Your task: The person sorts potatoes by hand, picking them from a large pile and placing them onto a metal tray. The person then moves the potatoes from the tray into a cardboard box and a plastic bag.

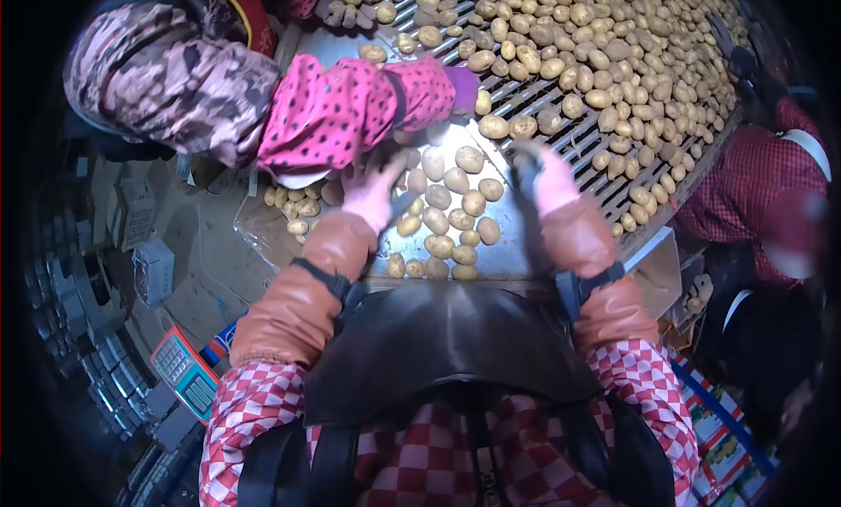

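My left hand, in a pink glove, is at the left side of a shiny metal tray. Its fingers are spread beside loose potatoes, partly under another person's pink sleeve. At the tray's right edge is my right hand, in a pink glove with a dark palm. Its fingers are blurred but look stretched out, with nothing visible in them. Several potatoes lie on the tray between my hands. Beyond the tray, a slatted rack bears a large potato heap.
A co-worker's spotted pink sleeve reaches across from the left. Another gloved hand holds potatoes at the top. More potatoes lie left of the tray. A person in red checks stands right. Low on the left is a red-and-blue box.
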Tool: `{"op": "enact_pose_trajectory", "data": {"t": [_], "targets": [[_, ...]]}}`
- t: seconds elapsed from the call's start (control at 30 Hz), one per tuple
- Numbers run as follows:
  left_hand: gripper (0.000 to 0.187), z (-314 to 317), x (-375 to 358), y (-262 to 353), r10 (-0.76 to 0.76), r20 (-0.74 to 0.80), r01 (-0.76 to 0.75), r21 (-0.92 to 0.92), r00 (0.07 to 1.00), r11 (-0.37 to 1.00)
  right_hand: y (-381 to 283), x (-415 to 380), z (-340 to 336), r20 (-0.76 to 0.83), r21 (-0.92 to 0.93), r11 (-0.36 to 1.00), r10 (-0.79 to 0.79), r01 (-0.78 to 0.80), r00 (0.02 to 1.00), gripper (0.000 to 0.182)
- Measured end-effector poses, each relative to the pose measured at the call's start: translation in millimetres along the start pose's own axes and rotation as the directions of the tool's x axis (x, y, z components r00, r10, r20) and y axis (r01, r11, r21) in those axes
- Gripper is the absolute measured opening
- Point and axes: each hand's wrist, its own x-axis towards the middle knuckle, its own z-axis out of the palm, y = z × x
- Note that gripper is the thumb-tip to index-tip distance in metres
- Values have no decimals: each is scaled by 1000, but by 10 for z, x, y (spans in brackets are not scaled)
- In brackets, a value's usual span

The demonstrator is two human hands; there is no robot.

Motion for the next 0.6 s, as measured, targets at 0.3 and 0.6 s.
{"op": "enact_pose_trajectory", "data": {"t": [0.3,0.6], "targets": [[63,110,-460,56,-10,34,10,-2,999,1000,-244,402,130,329,125,937,272,-327,904,46],[65,183,-148,592,358,268,-363,-31,895,931,-98,-212,-117,367,930,-70,142,-360,919,61]]}}
